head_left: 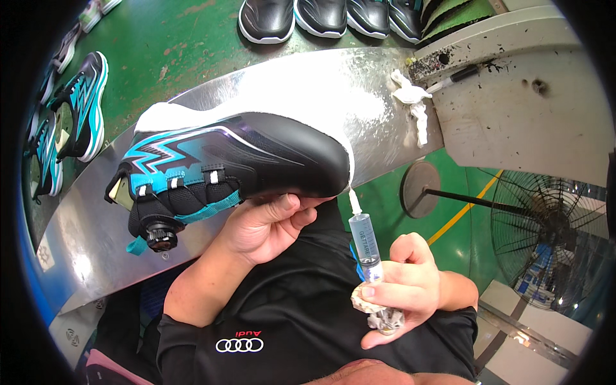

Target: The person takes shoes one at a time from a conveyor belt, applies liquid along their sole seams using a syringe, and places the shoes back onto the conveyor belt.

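A black sneaker (256, 154) with turquoise zigzag trim, a white sole and a round dial at its collar lies tilted on its side. Underneath its toe half, my left hand (273, 224) grips it, thumb along the upper and some fingertips hidden. In my right hand (407, 285) is a clear syringe (367, 240) with bluish-grey liquid, its plunger end wrapped in whitish wadding. The white nozzle tip touches, or nearly touches, the seam between the toe and the sole.
Beneath the sneaker runs a shiny metal bench (391, 67). A crumpled white cloth (410, 96) and a black-capped marker (452, 78) lie at its right. Black sneakers (266, 19) line the far green surface, with turquoise ones (83, 106) at left. A black fan (555, 224) stands at right.
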Action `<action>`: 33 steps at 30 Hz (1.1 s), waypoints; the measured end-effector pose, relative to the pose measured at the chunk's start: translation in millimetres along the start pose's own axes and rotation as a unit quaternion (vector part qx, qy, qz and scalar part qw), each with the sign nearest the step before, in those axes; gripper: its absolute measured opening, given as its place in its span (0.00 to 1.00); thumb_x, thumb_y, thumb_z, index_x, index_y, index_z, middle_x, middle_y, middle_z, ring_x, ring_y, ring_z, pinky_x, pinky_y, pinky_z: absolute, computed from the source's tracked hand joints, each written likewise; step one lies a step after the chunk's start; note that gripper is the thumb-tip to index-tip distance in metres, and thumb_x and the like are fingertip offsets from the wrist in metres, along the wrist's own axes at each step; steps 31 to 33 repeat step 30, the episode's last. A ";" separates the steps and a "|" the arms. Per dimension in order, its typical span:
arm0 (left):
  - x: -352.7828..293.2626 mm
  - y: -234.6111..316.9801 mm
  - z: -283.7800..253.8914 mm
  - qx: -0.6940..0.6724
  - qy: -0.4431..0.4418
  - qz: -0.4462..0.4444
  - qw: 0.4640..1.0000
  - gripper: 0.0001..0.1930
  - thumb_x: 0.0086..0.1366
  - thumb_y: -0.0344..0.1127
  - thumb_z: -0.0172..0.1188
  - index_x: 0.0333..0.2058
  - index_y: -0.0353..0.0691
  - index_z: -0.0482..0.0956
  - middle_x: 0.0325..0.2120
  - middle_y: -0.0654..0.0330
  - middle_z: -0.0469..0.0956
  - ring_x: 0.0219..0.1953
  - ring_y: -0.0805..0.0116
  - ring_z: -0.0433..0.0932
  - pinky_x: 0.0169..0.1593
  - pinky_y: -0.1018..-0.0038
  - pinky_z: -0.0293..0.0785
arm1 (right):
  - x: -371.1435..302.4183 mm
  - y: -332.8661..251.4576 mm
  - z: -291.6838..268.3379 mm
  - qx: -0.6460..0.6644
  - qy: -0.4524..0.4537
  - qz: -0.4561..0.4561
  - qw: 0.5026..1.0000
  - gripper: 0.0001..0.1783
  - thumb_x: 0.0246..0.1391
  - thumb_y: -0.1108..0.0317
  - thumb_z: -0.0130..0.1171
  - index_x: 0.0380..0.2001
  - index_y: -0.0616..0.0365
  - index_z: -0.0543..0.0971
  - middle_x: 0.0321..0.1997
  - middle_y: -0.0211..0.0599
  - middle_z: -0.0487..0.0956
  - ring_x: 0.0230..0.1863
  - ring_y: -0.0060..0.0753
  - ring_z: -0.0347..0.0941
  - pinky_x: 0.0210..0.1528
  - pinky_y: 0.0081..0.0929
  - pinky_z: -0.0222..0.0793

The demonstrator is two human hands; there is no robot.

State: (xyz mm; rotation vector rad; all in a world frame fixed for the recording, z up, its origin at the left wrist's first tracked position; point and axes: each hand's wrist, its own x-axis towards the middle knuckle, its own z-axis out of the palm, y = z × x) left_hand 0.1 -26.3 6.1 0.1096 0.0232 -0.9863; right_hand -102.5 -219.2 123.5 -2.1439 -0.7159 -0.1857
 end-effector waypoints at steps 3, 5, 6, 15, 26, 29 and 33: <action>2.9 -1.3 3.4 -0.030 -0.012 0.006 0.999 0.14 0.63 0.26 0.53 0.48 0.37 0.73 0.49 0.49 0.72 0.55 0.54 0.70 0.48 0.72 0.77 | 0.3 2.2 4.5 -0.051 -0.003 -0.014 0.999 0.27 0.41 0.47 0.65 0.38 0.57 0.77 0.31 0.30 0.79 0.20 0.26 0.56 0.27 0.24 0.51; 3.4 -1.8 6.0 -0.037 -0.012 0.007 0.999 0.15 0.63 0.26 0.53 0.49 0.37 0.72 0.50 0.49 0.72 0.55 0.54 0.69 0.48 0.72 0.77 | 0.0 3.1 7.5 -0.069 -0.007 -0.017 0.997 0.25 0.40 0.48 0.65 0.37 0.55 0.77 0.29 0.28 0.78 0.20 0.26 0.55 0.26 0.24 0.51; 3.6 -1.9 6.8 -0.040 -0.022 0.010 0.999 0.15 0.63 0.27 0.53 0.50 0.38 0.71 0.50 0.49 0.72 0.54 0.54 0.70 0.47 0.72 0.78 | -1.4 4.6 9.7 -0.084 -0.003 -0.020 0.996 0.25 0.39 0.48 0.65 0.36 0.54 0.78 0.29 0.27 0.77 0.20 0.26 0.55 0.26 0.24 0.51; 4.8 -2.8 14.5 -0.034 -0.005 0.015 0.999 0.18 0.63 0.33 0.56 0.51 0.39 0.70 0.48 0.50 0.73 0.51 0.56 0.73 0.45 0.74 0.80 | -7.4 12.3 20.7 -0.135 0.000 -0.041 0.990 0.24 0.32 0.51 0.67 0.34 0.50 0.79 0.26 0.25 0.74 0.20 0.26 0.54 0.26 0.23 0.50; -0.3 3.0 7.8 0.011 -0.005 0.020 1.000 0.19 0.64 0.38 0.54 0.53 0.41 0.69 0.50 0.53 0.72 0.55 0.57 0.69 0.47 0.76 0.77 | -1.3 16.7 26.1 -0.123 0.004 -0.069 0.990 0.25 0.35 0.50 0.68 0.35 0.54 0.79 0.27 0.27 0.75 0.19 0.26 0.56 0.25 0.23 0.52; -9.5 4.0 -4.0 0.065 0.008 -0.007 0.998 0.20 0.64 0.38 0.54 0.54 0.42 0.68 0.50 0.54 0.73 0.56 0.55 0.69 0.48 0.72 0.75 | -6.5 17.3 24.8 -0.119 0.109 -0.129 0.979 0.26 0.35 0.47 0.69 0.32 0.53 0.76 0.28 0.25 0.76 0.18 0.23 0.55 0.22 0.23 0.47; -14.4 2.8 -9.5 0.051 -0.012 -0.023 0.998 0.21 0.63 0.37 0.55 0.55 0.44 0.67 0.51 0.53 0.72 0.56 0.50 0.68 0.50 0.66 0.73 | -0.7 19.1 34.0 -0.095 0.117 -0.137 0.979 0.26 0.35 0.47 0.69 0.32 0.53 0.76 0.28 0.25 0.76 0.18 0.23 0.55 0.22 0.23 0.47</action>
